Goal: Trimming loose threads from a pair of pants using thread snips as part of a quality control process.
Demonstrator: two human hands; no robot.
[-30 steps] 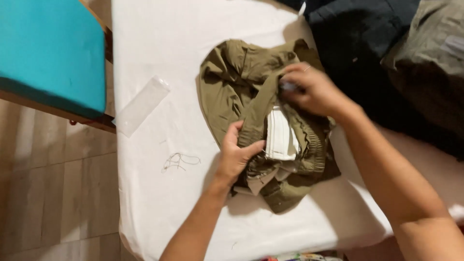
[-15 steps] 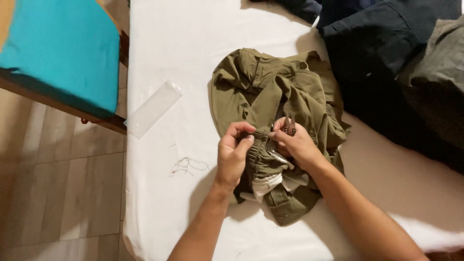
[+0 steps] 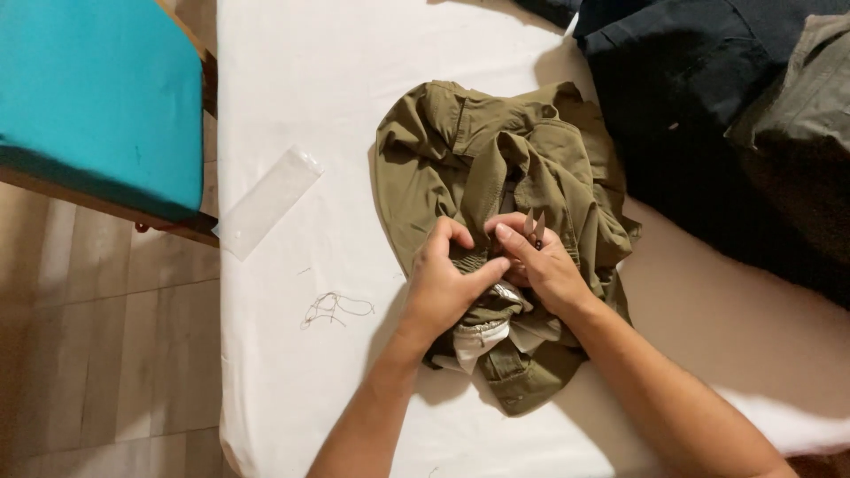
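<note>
Your left hand [image 3: 447, 288] has a closed grip on a fold of the olive-green garment [image 3: 496, 204], which lies bunched in the middle of the white tabletop [image 3: 292, 372], and your right hand [image 3: 540, 265] pinches the same fold just beside it, its fingers also curled around a small metal thread snip [image 3: 534, 225] whose tips stick up above the knuckles. A white inner lining [image 3: 478, 336] shows under your hands, some loose thread [image 3: 335, 308] and a clear plastic sleeve [image 3: 266, 202] lie to the left, dark clothes [image 3: 708, 115] are piled at the upper right, and a teal-cushioned chair [image 3: 97, 97] stands past the left edge.
</note>
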